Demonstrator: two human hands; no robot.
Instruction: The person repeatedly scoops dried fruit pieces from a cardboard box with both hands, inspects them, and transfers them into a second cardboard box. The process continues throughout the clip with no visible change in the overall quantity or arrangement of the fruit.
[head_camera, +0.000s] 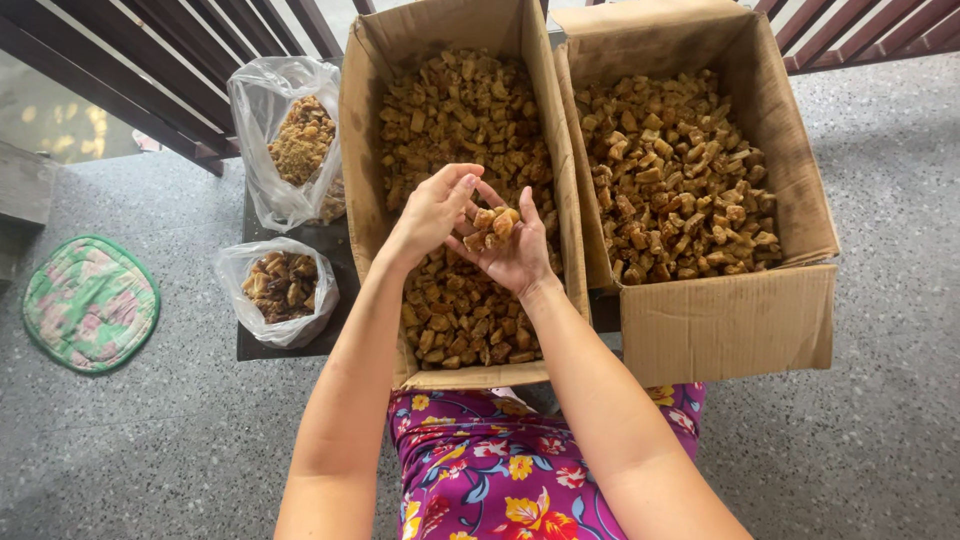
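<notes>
Both hands are meeting over the left cardboard box (455, 200), which is serving here as the landmark. The right hand (510, 250) is lying palm up, cupped and loosely holding a small heap of brown chunks (492, 225) just above the box's filling. The left hand (432, 210) is arching over that heap from the side, its fingers (462, 182) curled down and touching or nearly touching the pieces; whether it is pinching one, I cannot tell. The box itself is standing open, filled with the same golden-brown pieces, its near end reaching the person's lap in a floral purple garment (480, 470). Touching its right wall is sitting a second open box (730, 320) with similar pieces. To its left, on a dark low desk (330, 245), two clear plastic bags are standing: the farther one (285, 140) holding lighter crumbly bits, the nearer one (280, 290) holding darker pieces. Well apart to the left, a green quilted mat (90, 302) is lying on the speckled floor (150, 440).
</notes>
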